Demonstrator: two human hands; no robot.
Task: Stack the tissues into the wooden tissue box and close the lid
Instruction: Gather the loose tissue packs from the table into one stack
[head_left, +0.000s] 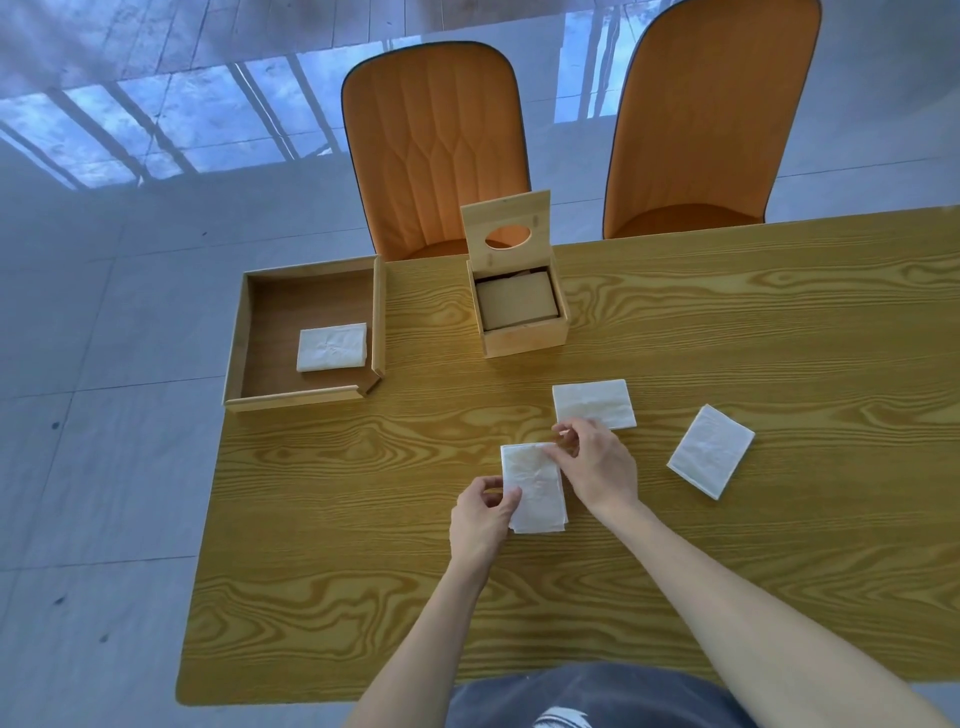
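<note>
A folded white tissue stack (535, 491) lies on the wooden table (363, 519) in front of me. My left hand (480, 519) pinches its near left edge, and my right hand (597, 462) pinches its far right corner. A second tissue stack (597, 400) lies just beyond my right hand, and a third (711, 451) lies tilted to the right. The wooden tissue box (524, 340) stands farther back with its lid (506, 231) raised upright, an oval hole in it. A pale tissue layer (514, 306) fills the box's inside.
A shallow wooden tray (306, 270) sits at the table's far left corner with one folded tissue stack (332, 347) inside. Two orange chairs (436, 145) stand behind the far edge. The table's left edge drops to a grey tiled floor.
</note>
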